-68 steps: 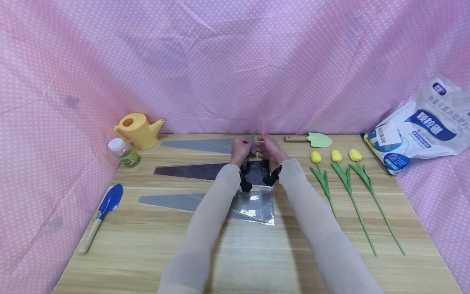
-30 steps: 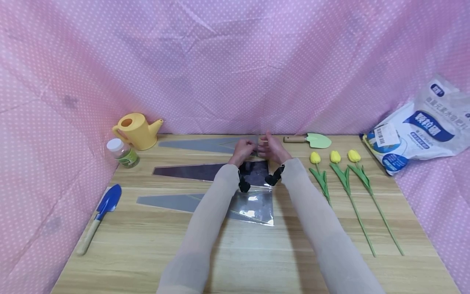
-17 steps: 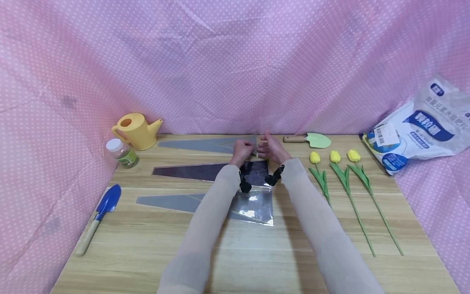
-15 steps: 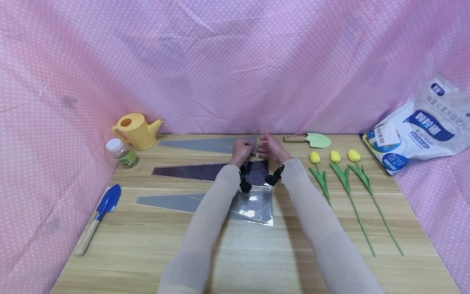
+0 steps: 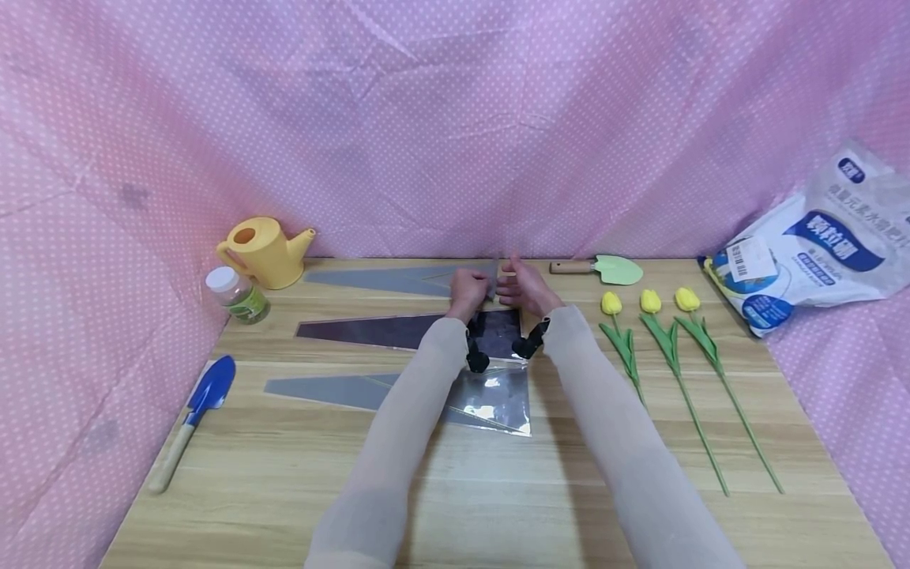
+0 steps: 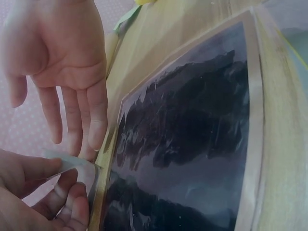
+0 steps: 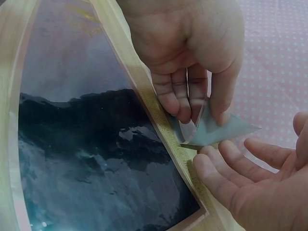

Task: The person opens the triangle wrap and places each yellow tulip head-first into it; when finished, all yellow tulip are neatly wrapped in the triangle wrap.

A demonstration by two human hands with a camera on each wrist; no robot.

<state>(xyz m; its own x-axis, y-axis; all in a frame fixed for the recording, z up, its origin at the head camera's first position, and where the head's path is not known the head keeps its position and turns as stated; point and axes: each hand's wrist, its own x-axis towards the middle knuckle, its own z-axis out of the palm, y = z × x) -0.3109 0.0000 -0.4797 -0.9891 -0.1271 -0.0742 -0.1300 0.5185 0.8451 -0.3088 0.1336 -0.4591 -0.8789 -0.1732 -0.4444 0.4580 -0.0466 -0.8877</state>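
Three tapered plastic flower sleeves lie flat, narrow ends to the left: a far grey sleeve (image 5: pixel 384 278), a dark middle sleeve (image 5: pixel 362 330) and a near grey sleeve (image 5: pixel 320 389). My left hand (image 5: pixel 467 291) pinches the wide end of the far one between thumb and fingers; in the right wrist view the film (image 7: pixel 208 129) there is lifted and parted. My right hand (image 5: pixel 526 286) faces it with fingers extended, fingertips right beside the lifted edge. Whether they touch it I cannot tell. Both forearms pass over the other two sleeves.
A yellow watering can (image 5: pixel 266 253) and a white-capped jar (image 5: pixel 238 295) stand at left, above a blue trowel (image 5: pixel 212 387). A light green trowel (image 5: pixel 617 270) lies at the back. Three yellow tulips (image 5: pixel 650 302) lie at right, near a white fertilizer bag (image 5: pixel 810 245).
Hardly anything differs. Both hands stay at the far sleeve's wide end, and its lifted edge is slightly farther right than in the oldest frame.
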